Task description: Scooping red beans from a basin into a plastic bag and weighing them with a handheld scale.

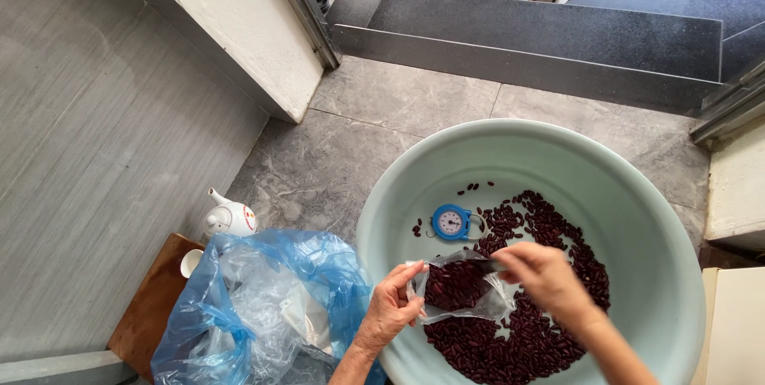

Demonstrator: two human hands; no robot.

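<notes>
below, both hands, left [390,305] and right [542,273], grip a clear bag [458,289] bulging with dark red beans.

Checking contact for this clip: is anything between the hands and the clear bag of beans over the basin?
Nothing visible. The left hand pinches one edge of the clear bag and the right hand grips the other, both directly on the plastic. The bag hangs above loose red beans in the pale green basin; the small blue scale lies apart.
</notes>
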